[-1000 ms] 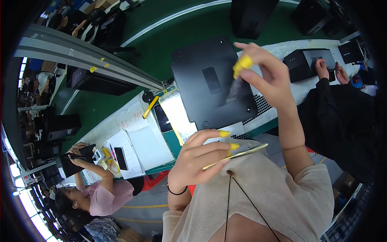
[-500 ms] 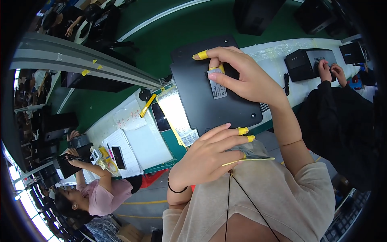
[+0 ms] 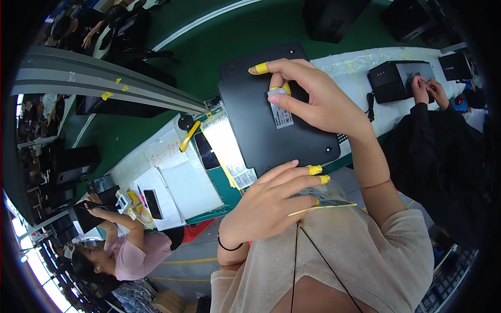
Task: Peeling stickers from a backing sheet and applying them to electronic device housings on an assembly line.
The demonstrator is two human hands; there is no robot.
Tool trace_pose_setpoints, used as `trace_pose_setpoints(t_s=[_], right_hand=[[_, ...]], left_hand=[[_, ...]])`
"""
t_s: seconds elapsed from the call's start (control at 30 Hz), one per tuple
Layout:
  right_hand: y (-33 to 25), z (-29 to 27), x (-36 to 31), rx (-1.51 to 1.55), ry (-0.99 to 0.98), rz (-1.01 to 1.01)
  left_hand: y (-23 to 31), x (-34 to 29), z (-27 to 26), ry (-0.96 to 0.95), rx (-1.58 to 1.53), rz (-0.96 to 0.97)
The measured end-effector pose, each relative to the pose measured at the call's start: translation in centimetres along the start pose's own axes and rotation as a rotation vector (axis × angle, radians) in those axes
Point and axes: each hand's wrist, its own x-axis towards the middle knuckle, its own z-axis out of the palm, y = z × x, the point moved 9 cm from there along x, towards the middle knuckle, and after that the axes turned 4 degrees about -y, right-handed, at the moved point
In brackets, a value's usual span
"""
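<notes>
A large black device (image 3: 261, 125) with a flat panel lies in front of me, screw holes at its corners. On its face sits a small silver label (image 3: 283, 116) with print. My right hand (image 3: 318, 99) pinches the label's top end between thumb and a bent finger, while the index finger stretches over the panel. Nearer to me, my left hand (image 3: 274, 203) grips a thin yellow-edged sheet (image 3: 334, 204), seen almost edge-on, its fingertips by the device's near edge. Yellow tape wraps several fingertips on both hands.
Left of the device are label sheets (image 3: 224, 143), a dark phone (image 3: 207, 151), a yellow cutter (image 3: 189, 136) and papers (image 3: 190, 182). A metal post (image 3: 120, 75) slants across the far left. Co-workers sit either side; the right one handles a black box (image 3: 399, 81).
My hands, the label and the sheet keep their places on and by the device. The view has shifted slightly, and the right co-worker's hands have come closer together.
</notes>
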Motion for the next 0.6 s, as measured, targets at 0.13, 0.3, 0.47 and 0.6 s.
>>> trace_pose_setpoints(t_s=[0.13, 0.3, 0.47, 0.6], right_hand=[[-0.06, -0.06, 0.01, -0.024, 0.015, -0.012], [-0.24, -0.05, -0.13, -0.048, 0.022, -0.034], [-0.26, 0.13, -0.10, -0.083, 0.021, -0.057], [-0.93, 0.27, -0.29, -0.160, -0.005, -0.091]], left_hand=[[-0.03, -0.02, 0.03, 0.000, 0.006, 0.001], [-0.08, -0.04, 0.12, -0.008, 0.002, -0.003], [-0.27, -0.01, 0.13, -0.013, -0.010, -0.020], [-0.13, -0.05, 0.11, -0.013, -0.001, -0.010]])
